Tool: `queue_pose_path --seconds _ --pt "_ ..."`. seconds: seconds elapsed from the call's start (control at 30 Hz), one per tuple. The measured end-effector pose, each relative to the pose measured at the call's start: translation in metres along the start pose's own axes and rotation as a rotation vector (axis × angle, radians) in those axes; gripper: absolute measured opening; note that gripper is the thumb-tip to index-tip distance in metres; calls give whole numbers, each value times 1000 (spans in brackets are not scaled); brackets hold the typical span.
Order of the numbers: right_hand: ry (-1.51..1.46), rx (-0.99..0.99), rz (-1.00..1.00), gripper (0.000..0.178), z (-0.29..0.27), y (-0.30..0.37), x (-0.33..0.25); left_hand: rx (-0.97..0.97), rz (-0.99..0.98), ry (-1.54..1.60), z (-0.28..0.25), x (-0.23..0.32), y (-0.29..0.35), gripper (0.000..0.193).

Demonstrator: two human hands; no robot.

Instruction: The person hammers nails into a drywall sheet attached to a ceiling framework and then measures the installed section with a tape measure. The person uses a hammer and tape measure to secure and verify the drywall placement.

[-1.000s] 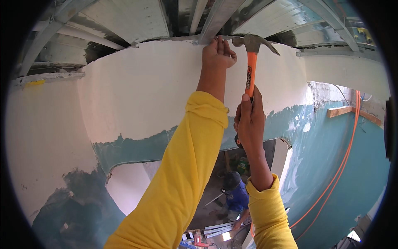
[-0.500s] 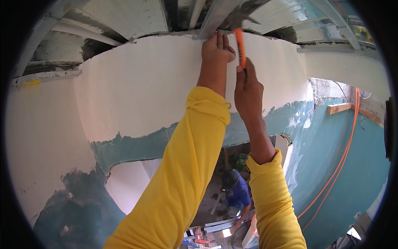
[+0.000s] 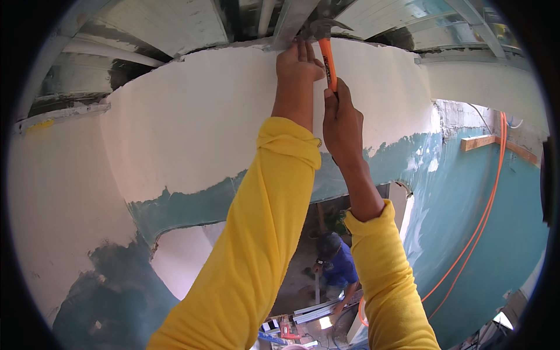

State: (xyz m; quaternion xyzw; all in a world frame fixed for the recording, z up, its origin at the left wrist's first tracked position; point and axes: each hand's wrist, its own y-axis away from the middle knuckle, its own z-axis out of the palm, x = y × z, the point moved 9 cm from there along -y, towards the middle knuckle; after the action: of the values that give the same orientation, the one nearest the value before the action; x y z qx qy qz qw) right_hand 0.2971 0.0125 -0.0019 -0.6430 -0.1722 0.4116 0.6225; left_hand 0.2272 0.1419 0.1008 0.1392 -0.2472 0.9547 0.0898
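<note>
Plaster of whitish colour is covering the upper part of the front wall (image 3: 192, 122), and below it a band of teal paint (image 3: 192, 205) is running with a ragged edge. Overhead the ceiling is lying open, showing a pale pipe (image 3: 266, 17) and a metal beam (image 3: 294, 23), which is meeting the wall at its top edge. To the right, a teal side wall (image 3: 507, 233) is bearing a wooden strip (image 3: 478, 143), and an orange cable (image 3: 486, 219) is hanging in front of it.

The left hand (image 3: 298, 61) is reaching up to the end of the beam, with its fingers close together; whether they are holding something, I cannot tell, because the hand is hiding the tips. Just beside it, the right hand (image 3: 344, 122) is gripping the handle of a claw hammer (image 3: 328, 64), whose head is standing near the beam; whether they are touching is not clear.

Low down, beyond the wall opening (image 3: 201, 226), a co-worker (image 3: 340, 268) in blue is bending near light metal strips (image 3: 315, 315) and a red tool (image 3: 287, 331). Two yellow sleeves (image 3: 245, 233) are standing in the way, hiding parts of the wall and the opening.
</note>
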Motion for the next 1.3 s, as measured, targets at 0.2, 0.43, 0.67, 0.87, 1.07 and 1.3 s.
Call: queue_pose_path --seconds 0.2,0.43,0.67,0.87,1.07,1.3 --pt "-330 358 -49 40 -33 27 -10 42 4 28 -6 3 10 18" --pt "24 -15 -14 34 -9 5 6 2 45 -35 -10 0 -2 21" --pt "-205 37 132 40 -23 27 10 -104 143 -228 -8 16 11 24" --pt "-337 -30 233 41 -22 37 12 -85 1588 -1349 9 105 96 58" --pt "-348 -24 180 40 -9 26 10 -224 1726 -1812 50 87 79 71" --pt "-303 -26 102 35 0 14 1 9 1784 -1800 51 79 67 72"
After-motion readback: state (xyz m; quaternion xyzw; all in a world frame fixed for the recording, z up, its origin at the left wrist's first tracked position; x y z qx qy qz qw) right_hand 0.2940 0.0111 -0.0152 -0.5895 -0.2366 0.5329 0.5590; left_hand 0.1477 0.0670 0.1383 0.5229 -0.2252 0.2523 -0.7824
